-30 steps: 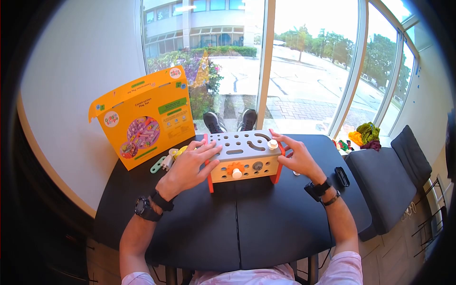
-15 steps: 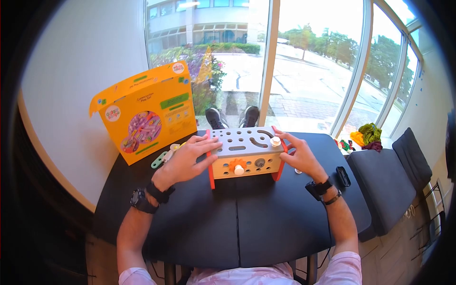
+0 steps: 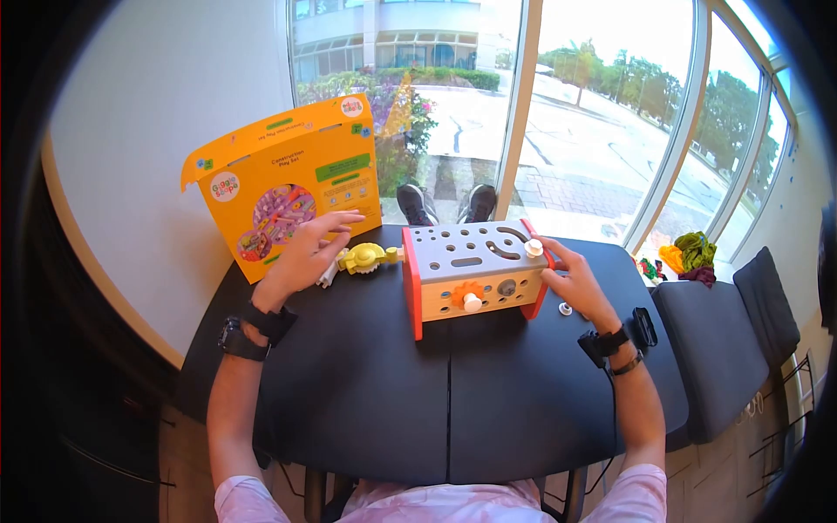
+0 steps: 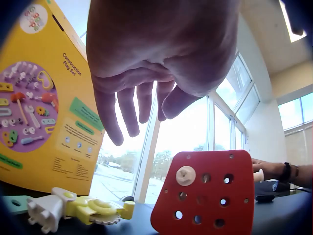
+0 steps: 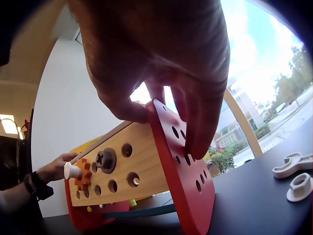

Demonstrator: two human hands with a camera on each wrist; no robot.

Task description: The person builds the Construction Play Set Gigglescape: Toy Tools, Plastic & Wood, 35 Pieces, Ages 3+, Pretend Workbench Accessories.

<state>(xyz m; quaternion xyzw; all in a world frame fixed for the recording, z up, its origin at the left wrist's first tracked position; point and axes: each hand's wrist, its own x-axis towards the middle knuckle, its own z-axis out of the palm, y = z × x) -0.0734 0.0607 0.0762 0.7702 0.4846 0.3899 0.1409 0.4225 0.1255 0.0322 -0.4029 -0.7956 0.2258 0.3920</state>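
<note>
A toy workbench (image 3: 475, 253) with a grey top, wooden front and red end panels (image 4: 203, 193) stands on the black table. The right hand (image 3: 580, 283) grips its right red panel, thumb on the near side and fingers over the outer face in the right wrist view. The left hand (image 3: 305, 257) is raised off the bench, fingers extended, above yellow and white toy pieces (image 3: 366, 257). On the wooden front are an orange gear (image 5: 83, 174) with a white peg and a grey screw (image 5: 106, 160). A white bolt (image 3: 534, 248) sits on the top's right end.
Behind the left hand a yellow box (image 3: 288, 183) stands upright. White small parts (image 5: 299, 187) and a black case (image 3: 644, 328) lie right of the bench. Grey chairs (image 3: 715, 349) and colourful cloths (image 3: 689, 253) are farther right; windows are behind.
The left hand has let go of the bench's left end and moved left, into the air. The right hand stays on the right panel. The head view has shifted, uncovering the yellow piece.
</note>
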